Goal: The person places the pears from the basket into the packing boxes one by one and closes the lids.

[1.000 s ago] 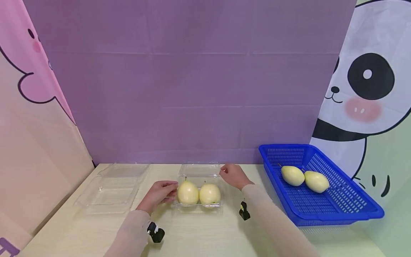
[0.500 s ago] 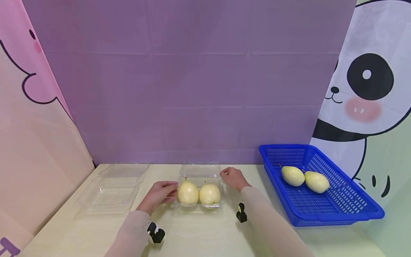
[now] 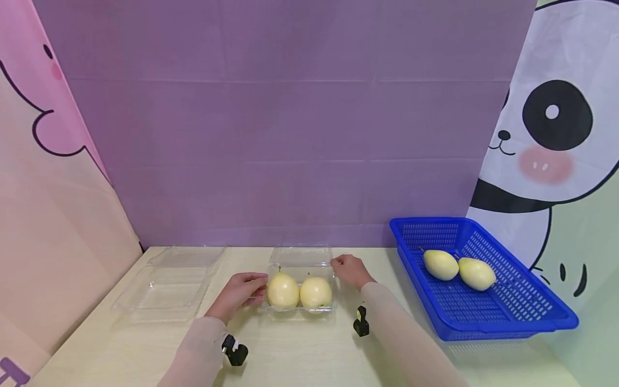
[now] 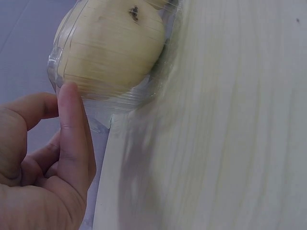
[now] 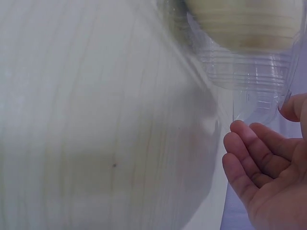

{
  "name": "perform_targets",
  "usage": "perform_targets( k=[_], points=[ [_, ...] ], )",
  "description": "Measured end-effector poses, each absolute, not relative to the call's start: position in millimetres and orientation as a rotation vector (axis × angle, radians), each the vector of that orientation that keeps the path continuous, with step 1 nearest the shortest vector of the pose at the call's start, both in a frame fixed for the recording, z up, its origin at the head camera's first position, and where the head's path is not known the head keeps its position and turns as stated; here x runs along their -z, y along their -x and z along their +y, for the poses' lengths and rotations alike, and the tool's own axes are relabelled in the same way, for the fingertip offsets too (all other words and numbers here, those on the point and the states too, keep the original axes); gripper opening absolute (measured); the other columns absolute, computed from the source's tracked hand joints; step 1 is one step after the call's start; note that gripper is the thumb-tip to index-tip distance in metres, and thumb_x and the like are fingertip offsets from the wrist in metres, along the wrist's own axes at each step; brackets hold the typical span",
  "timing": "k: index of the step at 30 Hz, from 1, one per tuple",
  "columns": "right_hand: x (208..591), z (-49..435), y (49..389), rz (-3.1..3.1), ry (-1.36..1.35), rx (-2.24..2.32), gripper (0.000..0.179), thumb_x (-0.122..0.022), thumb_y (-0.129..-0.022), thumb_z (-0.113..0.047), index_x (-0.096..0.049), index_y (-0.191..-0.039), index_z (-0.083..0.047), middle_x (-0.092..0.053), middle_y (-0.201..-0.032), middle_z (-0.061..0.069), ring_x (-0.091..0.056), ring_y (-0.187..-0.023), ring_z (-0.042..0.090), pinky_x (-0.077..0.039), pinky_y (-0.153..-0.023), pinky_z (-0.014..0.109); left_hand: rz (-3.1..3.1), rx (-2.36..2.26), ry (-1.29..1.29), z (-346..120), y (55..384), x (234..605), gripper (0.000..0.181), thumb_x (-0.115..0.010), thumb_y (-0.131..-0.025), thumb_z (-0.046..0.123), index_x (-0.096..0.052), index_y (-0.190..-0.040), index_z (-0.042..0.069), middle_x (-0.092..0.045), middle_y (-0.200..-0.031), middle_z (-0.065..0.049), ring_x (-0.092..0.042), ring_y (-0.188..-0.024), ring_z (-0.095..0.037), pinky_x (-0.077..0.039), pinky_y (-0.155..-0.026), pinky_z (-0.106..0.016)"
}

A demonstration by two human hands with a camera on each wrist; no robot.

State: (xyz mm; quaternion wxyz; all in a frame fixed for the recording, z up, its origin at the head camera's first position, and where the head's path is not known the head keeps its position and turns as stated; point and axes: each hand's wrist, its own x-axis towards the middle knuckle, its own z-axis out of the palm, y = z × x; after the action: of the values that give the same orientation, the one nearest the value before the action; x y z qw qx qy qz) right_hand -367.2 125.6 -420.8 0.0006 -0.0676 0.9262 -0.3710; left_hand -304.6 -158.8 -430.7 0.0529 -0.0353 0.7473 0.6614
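Note:
Two pale yellow pears, a left pear point(image 3: 283, 291) and a right pear point(image 3: 316, 293), sit side by side in a clear plastic clamshell box point(image 3: 301, 310) on the table. The box's lid point(image 3: 301, 255) is folded back behind it. My left hand point(image 3: 243, 293) pinches the box's left rim; in the left wrist view its fingertips point(image 4: 70, 91) are against the clear wall beside a pear point(image 4: 112, 50). My right hand point(image 3: 352, 271) pinches the box at its back right, near the lid's hinge. In the right wrist view the thumb point(image 5: 293, 108) touches the plastic edge.
A second clear clamshell box point(image 3: 162, 293) lies opened on the left of the table. To the right stands a blue plastic basket point(image 3: 508, 314) with two pears point(image 3: 476, 273) in it. A purple cloth backdrop point(image 3: 309, 134) hangs behind the table.
My right hand has lowered slightly toward me along the box's right side, its forearm shifting a little left. My left hand, the box and the pears stay in place.

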Motion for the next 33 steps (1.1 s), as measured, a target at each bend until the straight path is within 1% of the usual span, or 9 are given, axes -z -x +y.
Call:
perform_targets(
  k=[7,15,22,25,33],
  points=[
    [420.7,126.2,366.3,2.904,0.22,1.185,0.041,-0.048,-0.103,-0.028,-0.066,-0.125,0.001,-0.065,-0.124,0.015,-0.059,-0.117,0.034,-0.049,-0.098,0.047,2.261,-2.013,0.099,-159.3,305.8,431.6,0.036,-0.061,-0.101,0.011,-0.059,-0.129,-0.01,-0.065,-0.092,-0.01,-0.062,-0.074,-0.011,-0.058,-0.066,-0.022],
    [422.9,127.6,368.4,2.906,0.229,1.221,0.038,-0.05,-0.101,-0.027,-0.068,-0.12,0.001,-0.067,-0.119,0.014,-0.06,-0.113,0.032,-0.05,-0.096,0.047,2.256,-2.014,0.1,-159.9,307.7,433.0,0.036,-0.061,-0.101,0.011,-0.058,-0.129,-0.011,-0.065,-0.091,-0.009,-0.062,-0.073,-0.011,-0.057,-0.066,-0.021],
    [422.8,126.4,369.0,2.909,0.218,1.24,0.037,-0.052,-0.102,-0.027,-0.067,-0.122,0.0,-0.067,-0.12,0.014,-0.06,-0.113,0.032,-0.05,-0.096,0.047,2.254,-2.019,0.083,-160.8,308.1,434.4,0.035,-0.06,-0.101,0.01,-0.058,-0.129,-0.011,-0.065,-0.09,-0.008,-0.062,-0.073,-0.011,-0.058,-0.065,-0.021],
    [423.4,126.4,370.4,2.933,0.242,1.235,0.035,-0.053,-0.101,-0.024,-0.067,-0.121,0.001,-0.068,-0.116,0.014,-0.062,-0.11,0.032,-0.051,-0.094,0.047,2.252,-2.022,0.08,-160.8,307.9,434.5,0.035,-0.06,-0.101,0.01,-0.058,-0.129,-0.011,-0.065,-0.089,-0.008,-0.062,-0.073,-0.011,-0.058,-0.065,-0.021],
    [426.8,127.4,373.5,2.977,0.287,1.223,0.033,-0.056,-0.1,-0.021,-0.068,-0.12,0.002,-0.07,-0.112,0.015,-0.064,-0.107,0.032,-0.051,-0.095,0.046,2.242,-2.031,0.077,-159.6,308.0,436.0,0.035,-0.06,-0.101,0.009,-0.058,-0.128,-0.012,-0.065,-0.089,-0.008,-0.062,-0.073,-0.011,-0.057,-0.065,-0.021]
  ],
)
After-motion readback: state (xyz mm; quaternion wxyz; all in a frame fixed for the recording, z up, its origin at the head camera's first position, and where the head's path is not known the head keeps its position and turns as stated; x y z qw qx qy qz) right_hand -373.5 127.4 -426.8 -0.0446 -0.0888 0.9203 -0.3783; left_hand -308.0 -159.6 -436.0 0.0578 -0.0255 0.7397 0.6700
